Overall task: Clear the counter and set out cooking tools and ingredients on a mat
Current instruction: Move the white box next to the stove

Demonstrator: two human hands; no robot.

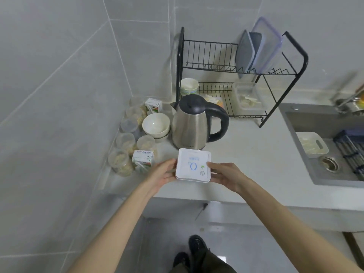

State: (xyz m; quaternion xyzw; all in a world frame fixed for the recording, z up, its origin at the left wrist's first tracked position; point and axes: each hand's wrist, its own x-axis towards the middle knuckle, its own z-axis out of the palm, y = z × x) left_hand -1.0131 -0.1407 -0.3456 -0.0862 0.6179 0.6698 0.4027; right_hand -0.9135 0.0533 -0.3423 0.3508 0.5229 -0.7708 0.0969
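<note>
A white square pack with a blue "0" printed on it (193,165) is held over the front part of the pale counter (256,160). My left hand (163,173) grips its left edge and my right hand (226,175) grips its right edge. Just behind the pack stands a steel electric kettle (192,127) with a black lid and handle. Stacked white bowls (156,125) sit to the kettle's left. Whether the pack rests on the counter or is lifted I cannot tell.
Several clear lidded cups of dry food (126,146) and two small cartons (142,160) crowd the left corner by the tiled wall. A black two-tier dish rack (236,75) holds container lids and a paper cup. A sink (331,152) lies to the right.
</note>
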